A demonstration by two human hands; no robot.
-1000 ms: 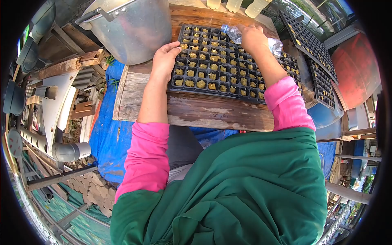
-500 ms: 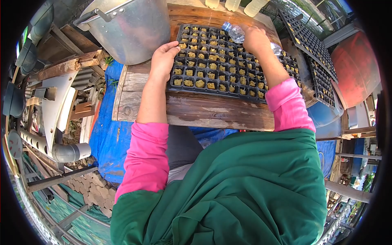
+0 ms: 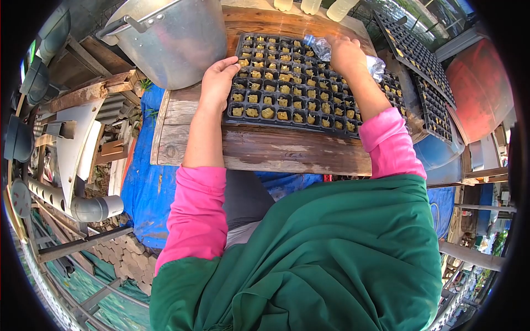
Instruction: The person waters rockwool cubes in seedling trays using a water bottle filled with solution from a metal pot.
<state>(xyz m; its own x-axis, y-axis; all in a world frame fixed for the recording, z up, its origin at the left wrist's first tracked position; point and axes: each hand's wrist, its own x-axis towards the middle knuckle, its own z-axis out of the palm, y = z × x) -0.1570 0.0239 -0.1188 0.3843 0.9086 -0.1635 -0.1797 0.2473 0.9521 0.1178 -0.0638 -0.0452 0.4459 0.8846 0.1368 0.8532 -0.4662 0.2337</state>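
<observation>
A black seedling tray lies on the wooden table, many of its cells holding yellowish-brown sponge-like plugs, some with tiny sprouts. At the tray's left edge is my left hand, its thumb and fingers closed on the rim. Over the far right part of the tray, my right hand grips a clear plastic bottle. The bottle is tilted on its side with its blue neck end pointing left over the cells. My fingers and wrist hide the bottle's middle and some cells beneath.
A large metal pot stands at the table's left. Several bottles of cloudy pale liquid line the far edge. More seedling trays lean at the right, beside a red container. Blue tarp covers ground at the left.
The bottle in my right hand has shifted slightly right along the tray, and more of its base shows behind my wrist. My left hand stays at the tray's edge.
</observation>
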